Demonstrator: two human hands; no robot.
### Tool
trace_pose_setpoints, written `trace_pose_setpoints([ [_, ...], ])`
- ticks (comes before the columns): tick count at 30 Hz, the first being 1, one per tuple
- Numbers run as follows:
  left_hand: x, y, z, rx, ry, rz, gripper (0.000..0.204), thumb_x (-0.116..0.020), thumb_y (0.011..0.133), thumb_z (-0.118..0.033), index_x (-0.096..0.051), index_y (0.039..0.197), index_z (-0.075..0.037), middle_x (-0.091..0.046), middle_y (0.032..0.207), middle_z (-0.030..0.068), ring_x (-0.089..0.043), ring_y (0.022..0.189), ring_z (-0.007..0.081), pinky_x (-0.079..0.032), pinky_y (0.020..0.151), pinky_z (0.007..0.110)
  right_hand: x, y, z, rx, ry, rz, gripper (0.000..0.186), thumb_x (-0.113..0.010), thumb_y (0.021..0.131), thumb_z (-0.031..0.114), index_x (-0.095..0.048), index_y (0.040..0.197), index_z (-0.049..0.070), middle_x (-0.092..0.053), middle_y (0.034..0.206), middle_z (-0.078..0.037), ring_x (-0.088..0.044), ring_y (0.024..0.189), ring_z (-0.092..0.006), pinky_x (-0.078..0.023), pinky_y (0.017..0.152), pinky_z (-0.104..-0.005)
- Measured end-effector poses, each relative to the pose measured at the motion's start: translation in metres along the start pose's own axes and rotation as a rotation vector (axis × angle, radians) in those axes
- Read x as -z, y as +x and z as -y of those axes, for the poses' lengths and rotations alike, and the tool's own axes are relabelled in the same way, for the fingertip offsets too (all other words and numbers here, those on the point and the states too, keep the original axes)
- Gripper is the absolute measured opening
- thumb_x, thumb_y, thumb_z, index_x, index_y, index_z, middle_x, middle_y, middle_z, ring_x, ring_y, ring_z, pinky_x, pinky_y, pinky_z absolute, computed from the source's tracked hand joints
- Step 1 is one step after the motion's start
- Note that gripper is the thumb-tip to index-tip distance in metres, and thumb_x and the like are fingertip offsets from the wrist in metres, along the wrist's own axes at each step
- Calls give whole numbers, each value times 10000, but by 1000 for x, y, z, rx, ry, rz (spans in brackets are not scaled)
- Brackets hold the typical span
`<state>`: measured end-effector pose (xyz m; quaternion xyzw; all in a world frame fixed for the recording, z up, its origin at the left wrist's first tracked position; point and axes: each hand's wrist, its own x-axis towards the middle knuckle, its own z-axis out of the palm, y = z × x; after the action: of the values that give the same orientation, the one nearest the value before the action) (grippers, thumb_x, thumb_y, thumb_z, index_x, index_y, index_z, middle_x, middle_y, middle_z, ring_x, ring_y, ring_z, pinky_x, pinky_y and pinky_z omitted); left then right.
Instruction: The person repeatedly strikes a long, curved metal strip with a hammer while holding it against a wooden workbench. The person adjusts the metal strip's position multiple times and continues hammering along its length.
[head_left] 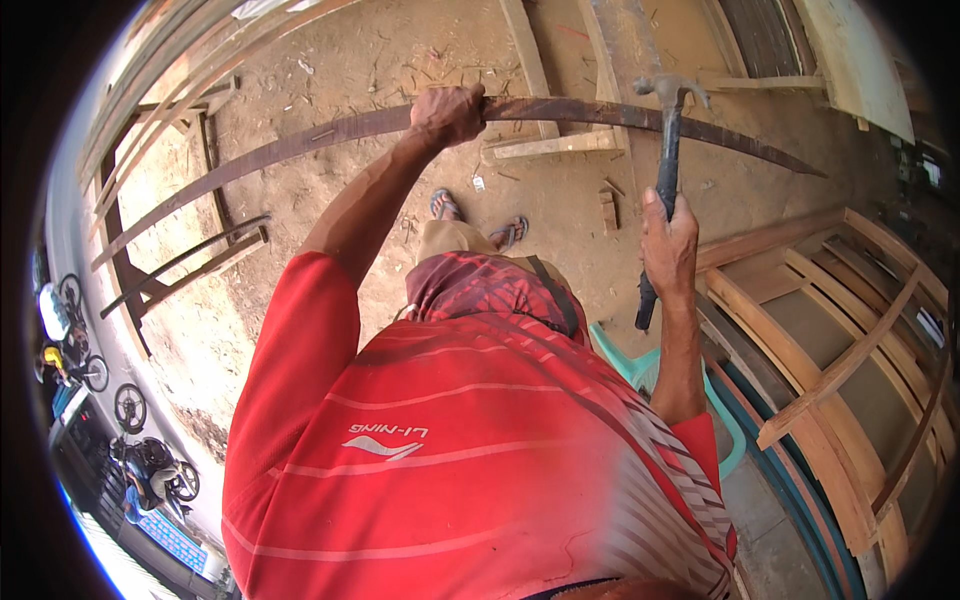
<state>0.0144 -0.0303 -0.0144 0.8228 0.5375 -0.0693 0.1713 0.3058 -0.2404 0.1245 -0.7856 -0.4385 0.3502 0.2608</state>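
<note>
A long, narrow, dark wooden plank (560, 110) runs across the view from far left to right, looking bowed in this picture. My left hand (447, 115) is closed around it near its middle, with the arm stretched forward. In my right hand (670, 245) is a claw hammer (669, 150), gripped round its black handle with the metal head up. The hammer's head overlaps the right part of the plank in the view; whether they touch I cannot tell.
Lumber frames (850, 400) stand close on my right, with a pale green plastic chair (735, 440) beside me. Wooden beams (555, 146) lie ahead on the dirt floor (370, 60). A wooden rack (205, 190) stands at left; motorcycles (150, 460) are beyond it.
</note>
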Motion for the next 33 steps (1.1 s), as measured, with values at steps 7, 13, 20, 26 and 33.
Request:
trace_pose_setpoints([
  [7,-9,-4,-1,10,-43,34,333,-672,888,-378,-643,1119,-141,-753,978,159,-732,935,383,-566,794,508,89,13,127,1109,483,-609,385,-565,1090,344,-477,903,20,-483,664,-68,-484,497,-134,-456,452,-289],
  [13,-2,-7,-4,2,-39,37,325,-657,895,-365,-639,1117,-129,-751,982,168,-731,952,394,-568,801,512,-7,15,5,93,-340,1,289,-594,1060,259,-528,1033,-21,-574,755,-141,-639,702,-289,-520,679,-441],
  [20,-6,-18,-6,10,-41,78,352,-582,960,-384,-656,1197,-134,-757,1000,181,-741,958,388,-578,813,501,28,2,55,137,383,-220,325,-599,1075,330,-513,935,50,-468,700,-1,-475,521,-87,-459,493,-278],
  [26,7,-12,-9,20,-9,78,325,-617,941,-348,-661,1193,-147,-755,1016,166,-738,953,370,-575,805,492,73,34,109,1083,575,-533,286,-574,1066,203,-493,912,-24,-524,704,-67,-519,522,-142,-483,493,-302],
  [33,-6,-11,-9,-7,-39,30,325,-651,907,-378,-634,1130,-142,-750,965,173,-735,944,387,-566,804,518,-74,11,-85,28,-224,43,396,-576,1049,344,-534,1084,-48,-613,841,-269,-645,826,-434,-504,799,-483],
])
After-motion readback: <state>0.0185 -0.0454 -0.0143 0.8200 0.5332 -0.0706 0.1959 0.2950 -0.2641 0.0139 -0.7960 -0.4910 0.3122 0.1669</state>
